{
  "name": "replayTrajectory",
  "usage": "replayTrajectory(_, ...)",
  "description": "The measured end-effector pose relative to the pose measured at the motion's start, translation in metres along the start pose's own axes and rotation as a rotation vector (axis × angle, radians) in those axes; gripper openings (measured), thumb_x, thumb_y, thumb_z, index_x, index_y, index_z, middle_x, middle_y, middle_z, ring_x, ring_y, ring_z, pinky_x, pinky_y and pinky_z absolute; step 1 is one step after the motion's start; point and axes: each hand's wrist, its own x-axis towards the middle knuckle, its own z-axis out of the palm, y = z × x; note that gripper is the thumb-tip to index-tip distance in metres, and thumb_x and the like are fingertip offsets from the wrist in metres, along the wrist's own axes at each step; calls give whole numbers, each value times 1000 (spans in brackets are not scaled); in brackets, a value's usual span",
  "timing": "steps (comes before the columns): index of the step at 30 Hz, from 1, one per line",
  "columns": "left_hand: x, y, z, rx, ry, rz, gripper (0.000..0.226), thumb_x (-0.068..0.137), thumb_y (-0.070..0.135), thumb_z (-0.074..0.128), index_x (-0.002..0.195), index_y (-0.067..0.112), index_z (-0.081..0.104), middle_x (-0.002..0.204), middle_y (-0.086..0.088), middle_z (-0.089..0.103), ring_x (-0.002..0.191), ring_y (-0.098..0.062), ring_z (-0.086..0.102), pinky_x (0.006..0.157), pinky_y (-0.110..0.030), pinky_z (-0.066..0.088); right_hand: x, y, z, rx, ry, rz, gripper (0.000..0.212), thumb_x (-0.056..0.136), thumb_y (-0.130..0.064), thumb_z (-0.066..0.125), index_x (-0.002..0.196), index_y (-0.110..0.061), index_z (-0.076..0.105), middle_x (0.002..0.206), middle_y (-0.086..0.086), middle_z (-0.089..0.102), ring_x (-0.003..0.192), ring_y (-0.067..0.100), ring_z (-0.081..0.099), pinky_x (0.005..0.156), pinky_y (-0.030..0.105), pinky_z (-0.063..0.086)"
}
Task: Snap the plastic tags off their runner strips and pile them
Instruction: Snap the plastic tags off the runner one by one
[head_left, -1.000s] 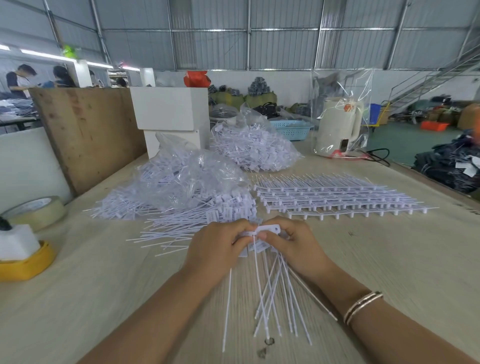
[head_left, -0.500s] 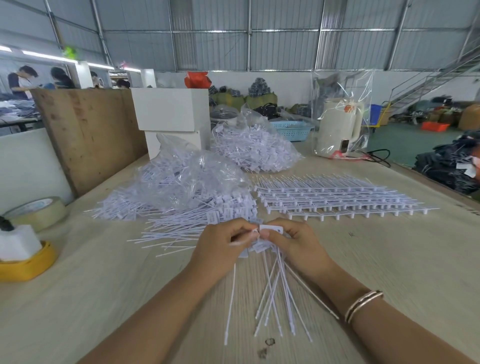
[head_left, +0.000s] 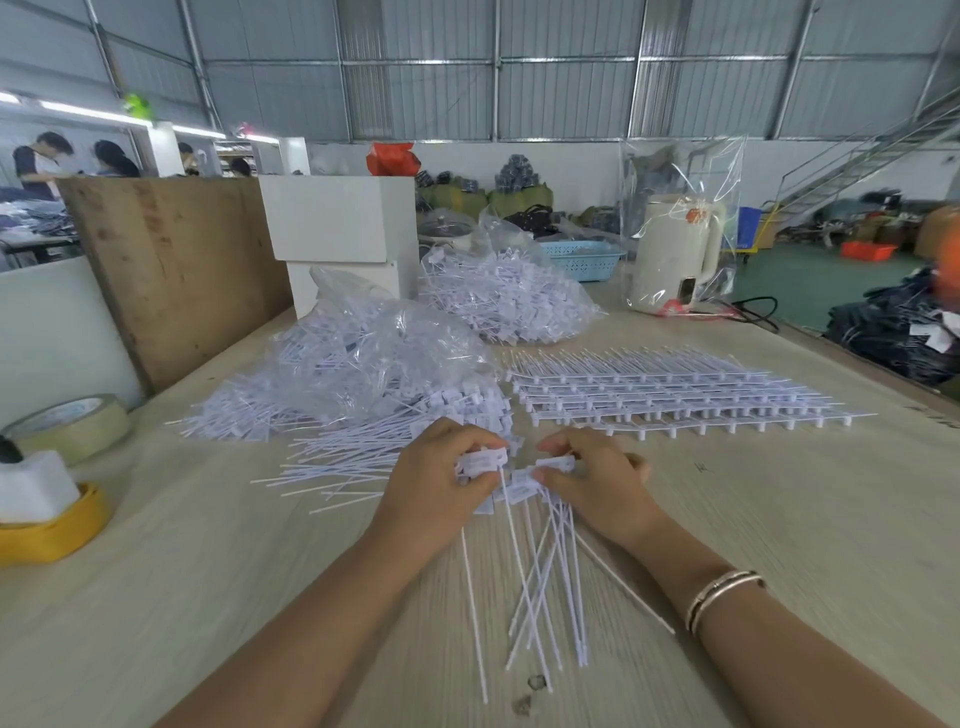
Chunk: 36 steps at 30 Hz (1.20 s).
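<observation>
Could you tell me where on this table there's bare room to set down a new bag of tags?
Bare tabletop lies right of the right hand, below the runner strips. Another patch sits between the yellow tape and left hand. Straight ahead is crowded.

Loose tags (head_left: 358, 457) lying fanned on table (head_left: 779, 545), just behind left hand (head_left: 441, 488). Bagged tags (head_left: 374, 358) sitting behind them; second bag (head_left: 509, 301) farther back. Runner strips (head_left: 665, 395) lying stacked right of the bags, behind right hand (head_left: 597, 483). Tape roll (head_left: 72, 426) resting at far left. Kettle (head_left: 675, 254) standing at back right.
</observation>
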Motion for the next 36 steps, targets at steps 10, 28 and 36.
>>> replayTrajectory(10, -7, 4, 8, 120, -151, 114, 52, 83, 16, 66, 131, 18, 46, 107, 10, 44, 94, 6, 42, 78, 1, 30, -13, -18, 7, 184, -12, -207, 12, 87, -45, 56, 80, -40, 64, 95, -21, 56, 107, 1, 46, 104, 42, 20)
replayTrajectory(28, -4, 4, -1, 370, -144, 122, 14, 84, 29, 62, 98, 26, 61, 88, 20, 48, 82, -3, 47, 61, -24, 34, -15, -21, 0, 436, -120, -141, 19, 82, -26, 70, 83, -7, 67, 86, 11, 63, 89, 23, 59, 100, 56, 33)
replayTrajectory(36, -3, 2, -3, 360, -157, 72, 13, 87, 34, 63, 99, 33, 66, 68, 21, 51, 66, -1, 47, 57, -22, 34, -15, -26, -1, 361, -46, -214, 15, 82, -23, 71, 84, -8, 69, 84, 9, 64, 83, 21, 60, 94, 59, 35)
